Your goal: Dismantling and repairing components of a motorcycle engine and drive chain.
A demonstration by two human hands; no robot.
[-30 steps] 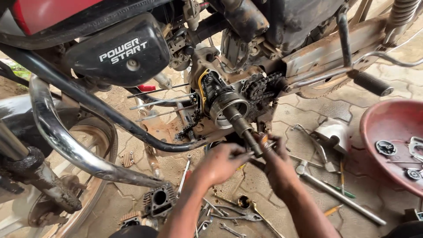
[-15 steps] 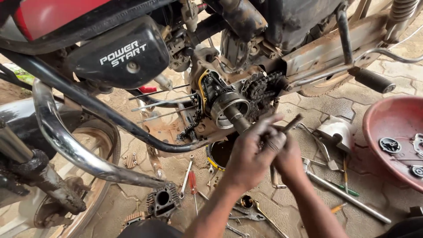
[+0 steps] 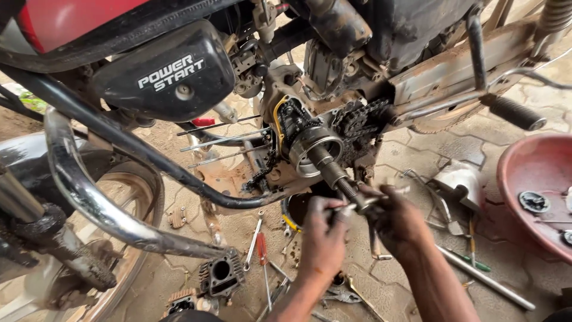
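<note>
A stripped motorcycle engine stands open, with a steel crank shaft (image 3: 326, 161) sticking out toward me beside a chain and sprocket (image 3: 356, 124). My left hand (image 3: 322, 235) and my right hand (image 3: 398, 222) are both just below the shaft's threaded tip. Together they grip a slim metal tool (image 3: 369, 200) held level at that tip. Both hands are greasy, with fingers curled around the tool.
A chrome crash guard (image 3: 89, 203) and black frame tube cross the left. A cylinder block (image 3: 221, 275), wrenches (image 3: 255, 237) and a long steel rod (image 3: 485, 279) lie on the paved floor. A red basin (image 3: 536, 173) with parts sits right. A footpeg (image 3: 517, 113) juts out above it.
My hands came up from the tools on the floor, gripped a tool, and now hold it level at the shaft's tip.
</note>
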